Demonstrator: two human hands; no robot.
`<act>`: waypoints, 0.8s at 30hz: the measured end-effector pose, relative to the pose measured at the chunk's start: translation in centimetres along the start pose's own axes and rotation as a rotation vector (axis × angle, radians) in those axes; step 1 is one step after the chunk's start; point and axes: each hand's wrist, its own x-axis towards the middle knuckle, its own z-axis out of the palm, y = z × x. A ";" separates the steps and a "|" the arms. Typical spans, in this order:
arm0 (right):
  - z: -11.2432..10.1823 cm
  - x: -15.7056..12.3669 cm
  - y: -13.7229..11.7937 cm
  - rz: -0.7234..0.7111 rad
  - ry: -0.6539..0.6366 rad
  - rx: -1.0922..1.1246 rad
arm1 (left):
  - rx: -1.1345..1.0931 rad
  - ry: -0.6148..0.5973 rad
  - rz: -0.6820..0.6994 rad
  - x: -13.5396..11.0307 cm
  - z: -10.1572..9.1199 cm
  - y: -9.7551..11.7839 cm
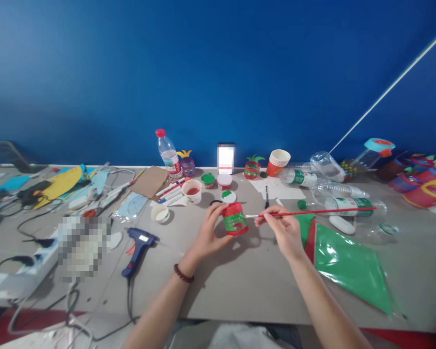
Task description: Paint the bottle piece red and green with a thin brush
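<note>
My left hand (212,230) grips a short clear plastic cup (235,220), tilted, painted red at both ends with a green band around its middle. In my right hand (281,230) is a long red paintbrush (319,212), its tip close to the cup's right side; whether it touches I cannot tell. Behind the cup are an open pot of green paint (208,180), a second paint pot (224,182) and a lid with green paint (228,196). A paper cup of reddish liquid (192,191) stands to their left.
A blue glue gun (140,249) and a power strip (25,271) with cables lie at left. Several plastic bottles (349,206) and green sheets in a plastic sleeve (352,266) are at right. A lit phone (225,159) leans on the blue wall.
</note>
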 end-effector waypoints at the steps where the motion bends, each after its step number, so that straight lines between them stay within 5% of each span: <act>1: 0.3 -0.2 0.0 -0.008 -0.032 0.000 | 0.008 0.001 0.003 0.0 0.1 0.0; 6: 1.2 -1.0 0.6 -0.109 -0.123 -0.118 | 0.030 0.000 0.016 -0.1 0.4 -0.1; 14: 0.4 -0.8 0.4 -0.272 -0.067 -0.357 | 0.046 0.020 0.030 -0.1 0.3 0.1; 24: -0.9 0.0 1.5 -0.208 0.028 -0.363 | 0.046 0.017 0.053 0.0 0.1 0.1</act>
